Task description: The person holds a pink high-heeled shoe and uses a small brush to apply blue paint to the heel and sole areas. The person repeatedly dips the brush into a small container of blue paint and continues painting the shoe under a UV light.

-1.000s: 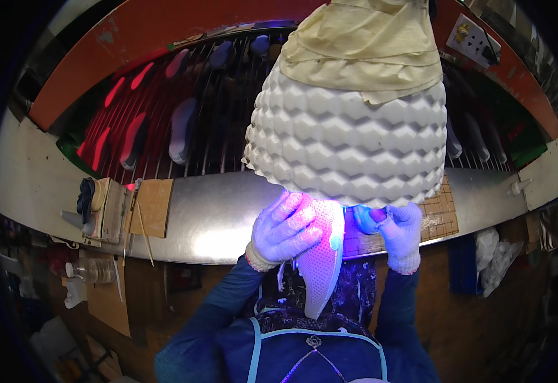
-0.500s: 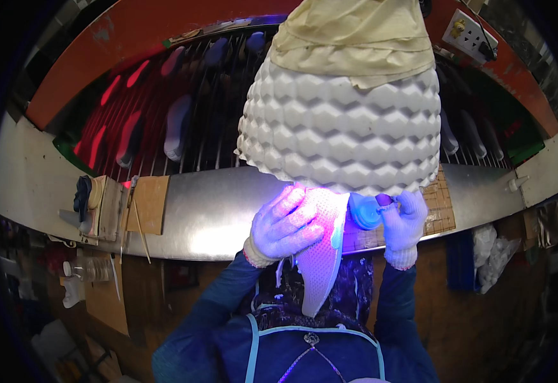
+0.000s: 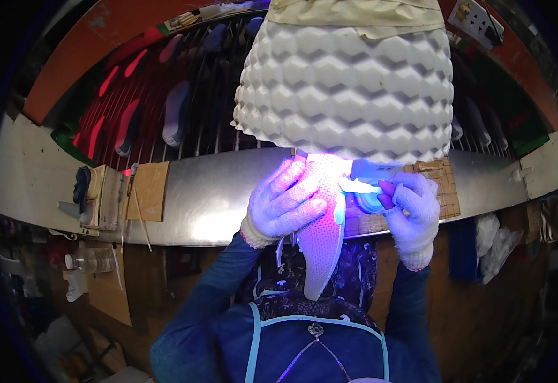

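My left hand [image 3: 285,203], in a white knit glove, is closed on a pale mesh shoe upper [image 3: 322,258] with its fingers spread over the side. The upper's narrow end points down toward my lap, and its far end is hidden under the lampshade. A wet-looking glossy strip runs along its right edge. In my gloved right hand [image 3: 414,214], a small brush [image 3: 361,186] is pinched between bare fingertips, its pale tip at that edge. Just below the brush stands a round, blue-lit container [image 3: 369,204], partly covered by my right hand.
A large white textured lampshade [image 3: 343,89] hangs close above my hands, casting violet light. Behind the metal ledge [image 3: 209,198], shoe soles [image 3: 177,112] lie on a rod rack under red light. Cardboard and thin sticks [image 3: 142,220] lie at left; cardboard [image 3: 444,185] lies at right.
My right hand has brought the brush from over the container leftward to the upper's edge, so its pale tip now shows. My left hand keeps its hold. The whole view has shifted slightly.
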`<control>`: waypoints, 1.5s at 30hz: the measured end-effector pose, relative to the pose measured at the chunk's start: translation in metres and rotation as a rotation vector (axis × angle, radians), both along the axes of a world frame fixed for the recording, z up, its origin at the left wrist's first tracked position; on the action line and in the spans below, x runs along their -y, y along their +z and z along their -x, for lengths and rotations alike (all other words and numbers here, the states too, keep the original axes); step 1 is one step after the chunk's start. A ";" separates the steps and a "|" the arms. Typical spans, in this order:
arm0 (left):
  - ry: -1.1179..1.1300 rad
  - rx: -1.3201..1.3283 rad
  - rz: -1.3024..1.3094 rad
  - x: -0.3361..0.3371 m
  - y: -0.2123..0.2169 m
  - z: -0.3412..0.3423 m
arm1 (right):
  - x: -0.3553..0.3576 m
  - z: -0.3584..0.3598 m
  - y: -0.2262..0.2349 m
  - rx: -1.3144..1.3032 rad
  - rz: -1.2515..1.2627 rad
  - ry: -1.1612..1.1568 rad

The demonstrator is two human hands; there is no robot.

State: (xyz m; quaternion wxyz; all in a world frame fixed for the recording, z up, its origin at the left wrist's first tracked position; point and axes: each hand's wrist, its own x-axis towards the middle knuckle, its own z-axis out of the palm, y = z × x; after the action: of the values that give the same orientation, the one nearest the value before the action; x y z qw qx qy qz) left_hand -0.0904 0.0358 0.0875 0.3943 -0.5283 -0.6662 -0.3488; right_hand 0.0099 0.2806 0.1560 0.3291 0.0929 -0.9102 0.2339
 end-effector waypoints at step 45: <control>0.311 -0.038 -0.231 -0.020 0.009 0.025 | 0.034 -0.006 -0.045 0.233 1.032 0.073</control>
State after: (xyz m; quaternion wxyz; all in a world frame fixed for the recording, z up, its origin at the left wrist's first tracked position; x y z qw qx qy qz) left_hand -0.1150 0.0561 0.0961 0.5139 -0.3767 -0.6878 -0.3479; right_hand 0.0158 0.2468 0.1106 0.2204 -0.0762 -0.7033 0.6716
